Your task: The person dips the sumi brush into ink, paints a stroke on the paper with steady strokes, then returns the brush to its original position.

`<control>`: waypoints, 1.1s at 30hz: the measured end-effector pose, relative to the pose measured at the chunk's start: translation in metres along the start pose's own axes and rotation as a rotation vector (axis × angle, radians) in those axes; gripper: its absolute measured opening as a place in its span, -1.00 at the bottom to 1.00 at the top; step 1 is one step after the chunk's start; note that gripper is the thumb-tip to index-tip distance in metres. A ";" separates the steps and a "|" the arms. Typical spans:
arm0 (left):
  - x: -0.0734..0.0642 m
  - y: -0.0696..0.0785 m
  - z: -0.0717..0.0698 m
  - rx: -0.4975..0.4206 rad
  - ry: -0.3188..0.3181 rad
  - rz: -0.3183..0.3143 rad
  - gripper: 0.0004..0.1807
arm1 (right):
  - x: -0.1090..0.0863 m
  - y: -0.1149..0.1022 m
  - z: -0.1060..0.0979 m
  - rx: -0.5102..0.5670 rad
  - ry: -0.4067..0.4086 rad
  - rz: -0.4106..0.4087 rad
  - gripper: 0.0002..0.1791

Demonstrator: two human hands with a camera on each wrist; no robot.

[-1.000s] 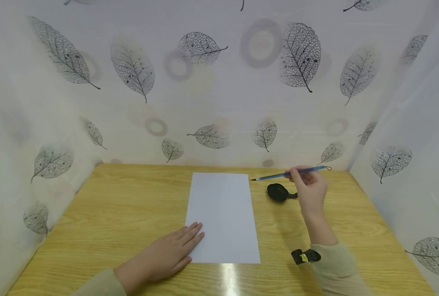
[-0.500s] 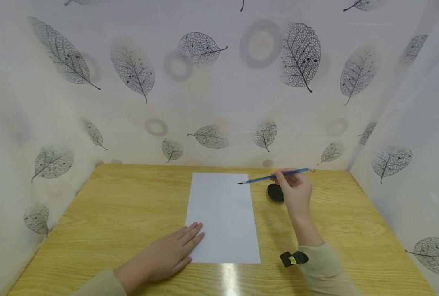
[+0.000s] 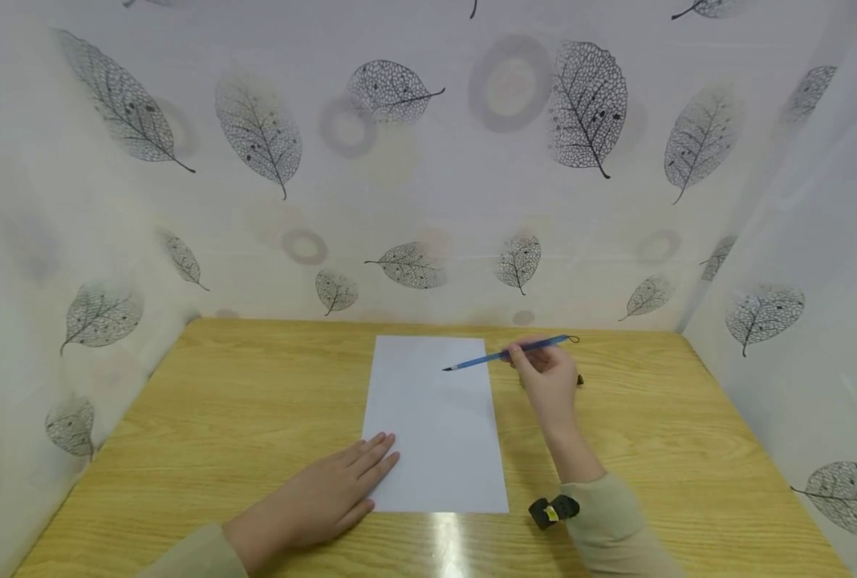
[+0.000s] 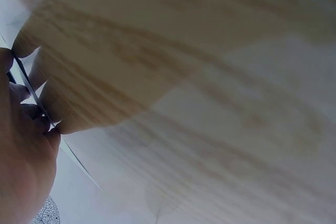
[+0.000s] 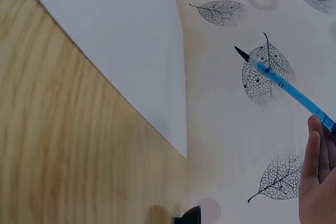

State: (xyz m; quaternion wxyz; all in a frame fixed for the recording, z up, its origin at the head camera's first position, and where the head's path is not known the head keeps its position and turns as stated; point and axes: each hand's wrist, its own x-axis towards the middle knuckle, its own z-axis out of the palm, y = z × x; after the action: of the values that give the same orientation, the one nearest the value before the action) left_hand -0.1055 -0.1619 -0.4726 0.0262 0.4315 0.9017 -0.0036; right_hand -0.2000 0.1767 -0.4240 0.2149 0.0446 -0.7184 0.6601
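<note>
A blank white sheet of paper lies on the wooden table. My left hand rests flat with its fingers extended over the sheet's lower left edge. Above the sheet's right side, my right hand pinches a blue ink brush between thumb and fingers. The brush slants, its dark pointed tip towards the left and a hanging loop at its other end. In the head view that tip overlaps the upper part of the paper. A small black dish sits behind the right hand, mostly hidden; its dark end shows in the right wrist view.
The wood-grain table stretches to both sides of the paper. A pale curtain printed with leaves closes off the back and both sides. A black strap with a yellow mark sits at the right sleeve cuff.
My right hand has moved left with the brush, carrying its tip from beside the paper to over it. The hand now covers most of the black dish. The left hand stays put.
</note>
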 end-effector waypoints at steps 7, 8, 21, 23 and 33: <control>0.000 0.000 0.000 -0.007 -0.021 -0.010 -0.33 | -0.003 0.005 0.011 -0.004 -0.012 0.033 -0.87; 0.000 0.000 0.000 -0.008 -0.022 -0.011 -0.33 | -0.003 0.006 0.013 -0.005 -0.013 0.037 -0.87; 0.001 -0.001 0.000 0.004 0.008 0.005 -0.34 | -0.007 0.015 0.028 0.014 -0.026 0.040 -0.88; 0.001 -0.001 0.001 0.006 0.009 0.004 -0.34 | -0.007 0.016 0.030 0.013 -0.029 0.032 -0.88; 0.003 0.000 0.000 -0.020 -0.053 -0.028 -0.32 | -0.012 0.021 0.042 -0.004 -0.062 0.022 -0.87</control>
State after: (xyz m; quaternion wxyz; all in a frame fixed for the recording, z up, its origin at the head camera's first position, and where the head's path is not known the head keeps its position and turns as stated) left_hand -0.1072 -0.1599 -0.4724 0.0545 0.4183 0.9066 -0.0066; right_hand -0.2074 0.1363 -0.4498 0.1854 0.0564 -0.7266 0.6592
